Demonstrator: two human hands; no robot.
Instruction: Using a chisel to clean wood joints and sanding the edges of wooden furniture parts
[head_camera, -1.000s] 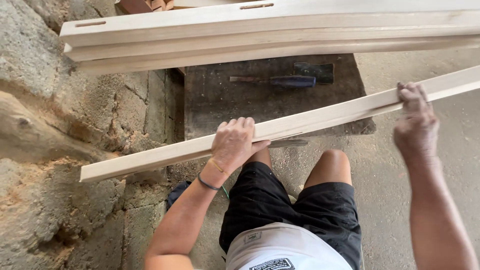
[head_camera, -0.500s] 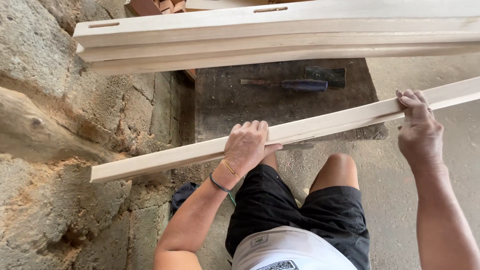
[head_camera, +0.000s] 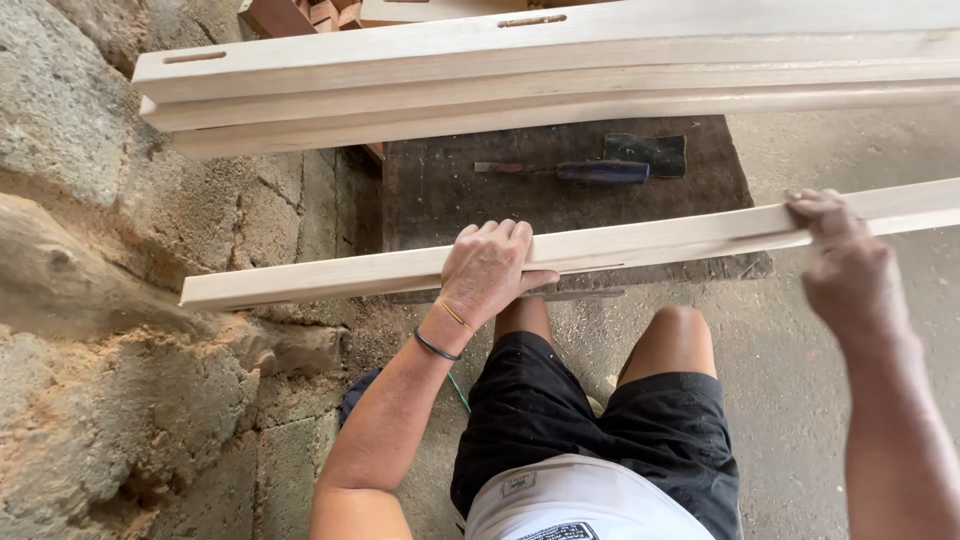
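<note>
Two bare hands hold one long, pale wooden strip (head_camera: 640, 240) that runs nearly level across the view, its left end over the rough stone wall (head_camera: 110, 330) and its right end passing out of the picture at the right edge. The left hand (head_camera: 490, 268) is wrapped over the strip from above, fingers curled over its far edge and thumb under the near edge, so the grip is closed around the wood; a dark band and a thin yellow band sit on that wrist. The right hand (head_camera: 845, 265) is blurred, its fingertips on the strip's top face further right; whether it is closed around the wood cannot be told. The strip crosses just over the near edge of a dark, worn work board (head_camera: 450, 190) lying on the concrete floor (head_camera: 810, 380). Near the far right corner of that board lie a tool with a dark blue handle (head_camera: 575, 171) and, touching its end, a dark square scrap of abrasive sheet (head_camera: 648, 153). Beyond the board's far edge, a stack of longer pale planks (head_camera: 520, 75) with slot cuts spans the top of the view. The person's bare knees and black shorts (head_camera: 600, 420) show below the strip.
</note>
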